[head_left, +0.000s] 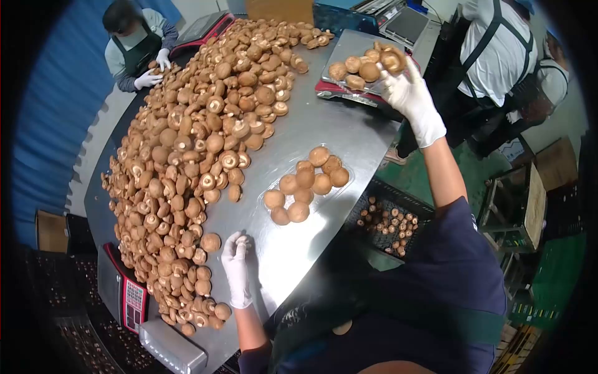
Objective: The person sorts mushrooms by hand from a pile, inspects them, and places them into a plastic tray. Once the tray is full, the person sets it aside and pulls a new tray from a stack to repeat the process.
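Observation:
My right hand [412,103], in a white glove, is raised at the scale [350,93] on the far right of the table. Its fingers hold a shiitake mushroom [392,60] with the pale underside showing. Several other brown mushrooms [369,71] lie in a clear tray on that scale. Loosely bent, my gloved left hand [237,268] is just above the metal table [274,134], beside the big mushroom heap [187,156], with nothing visible in its fingers. Between my hands, several caps [304,177] sit grouped in what looks like another clear tray.
Below the table edge stands a black crate [398,215] with small mushrooms. A second red scale [133,299] and a metal box [173,346] are at the lower left. Across the heap a person [138,47] handles mushrooms. Other people [498,50] stand at the right.

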A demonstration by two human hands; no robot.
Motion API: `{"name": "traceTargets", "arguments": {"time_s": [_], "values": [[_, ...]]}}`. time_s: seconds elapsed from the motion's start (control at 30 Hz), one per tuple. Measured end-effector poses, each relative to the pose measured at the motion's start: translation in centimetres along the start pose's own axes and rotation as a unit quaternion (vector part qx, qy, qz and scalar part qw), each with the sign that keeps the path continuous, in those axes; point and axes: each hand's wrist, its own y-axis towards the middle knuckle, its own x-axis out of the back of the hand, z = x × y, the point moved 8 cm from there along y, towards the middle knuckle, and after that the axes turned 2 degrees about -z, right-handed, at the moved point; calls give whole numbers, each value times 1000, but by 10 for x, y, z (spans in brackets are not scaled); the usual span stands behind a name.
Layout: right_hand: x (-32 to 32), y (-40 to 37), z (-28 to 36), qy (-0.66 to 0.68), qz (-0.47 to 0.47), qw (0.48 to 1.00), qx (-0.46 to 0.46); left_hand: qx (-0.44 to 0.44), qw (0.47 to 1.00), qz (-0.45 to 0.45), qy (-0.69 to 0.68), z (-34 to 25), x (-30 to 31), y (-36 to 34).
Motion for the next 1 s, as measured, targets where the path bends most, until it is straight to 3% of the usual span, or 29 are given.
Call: {"name": "traceTargets", "arguments": {"time_s": [0.03, 0.17, 0.37, 0.43, 0.57, 0.63, 0.7, 0.73, 0.77, 0.8, 0.83, 0.9, 0.93, 1.0], "values": [[-1, -2, -10, 14, 2, 999, -49, -18, 1000, -13, 15, -1, 2, 1], [-9, -3, -23, 47, 36, 996, -60, 9, 1000, -14, 17, -4, 0, -1], [1, -3, -29, 58, -15, 995, -79, 7, 1000, -14, -14, -3, -2, 2], [-2, -5, -34, 90, 28, 989, -116, 9, 1000, -18, -19, -2, -1, 3], [-4, -8, -35, 88, 38, 990, -101, 11, 1000, -13, -9, -3, -4, 2], [4, -9, -28, 24, -31, 998, -46, 15, 1000, -11, -4, -3, -6, 1], [10, -4, -28, -1, -20, 998, -68, 8, 1000, -10, -4, -3, -8, 1], [18, -4, -12, -179, -107, 978, 24, 10, 1000, -11, -3, -4, -9, 0], [17, -8, 6, -349, -187, 911, 114, 15, 1000, -6, 0, -5, -10, 0], [4, -12, 17, -428, -199, 856, 210, 20, 1000, -1, 3, -6, -11, 0], [-3, -10, 34, -563, -174, 731, 344, 20, 1000, -1, 3, -7, -12, 0], [-15, -5, 45, -700, -196, 527, 440, 10, 1000, 7, -17, -10, -15, 0], [-16, -2, 48, -700, -196, 527, 441, 10, 1000, 6, -17, -11, -15, -1], [-27, 2, 51, -752, -218, 419, 460, 11, 1000, 2, -12, -12, -14, -2]]}}
